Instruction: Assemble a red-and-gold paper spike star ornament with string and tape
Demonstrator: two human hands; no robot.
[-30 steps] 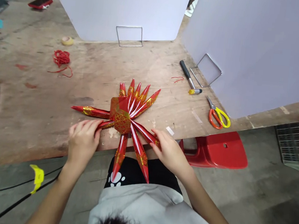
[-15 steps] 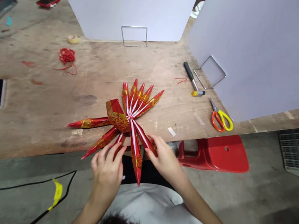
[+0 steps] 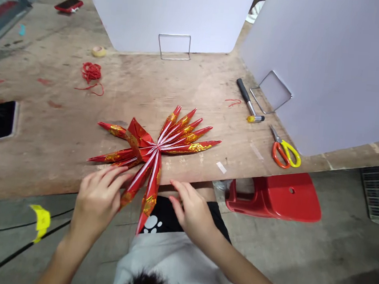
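A red-and-gold folded paper ornament point(image 3: 157, 148) lies at the front edge of the wooden table. Its pointed spikes fan out from a tied centre, and two of them jut over the edge. On its left side stands a raised folded flap point(image 3: 136, 137). My left hand point(image 3: 99, 196) has its fingers curled over the lower left spikes, and the fingertips partly hide them. To the right of the overhanging spikes, my right hand point(image 3: 194, 211) is held with thumb and fingers apart, holding nothing and not touching the ornament.
Scissors point(image 3: 285, 152) and a hammer point(image 3: 249, 98) lie on the right, near white boards point(image 3: 175, 15) on wire stands. Red cord point(image 3: 90, 72), a tape roll point(image 3: 98, 51) and phones point(image 3: 0, 120) are on the left. A red stool point(image 3: 291, 196) stands below.
The ornament has turned clockwise, its upper spikes swinging right and its lower ones left. My left hand has moved left with the lower spikes. My right hand has let go of a spike.
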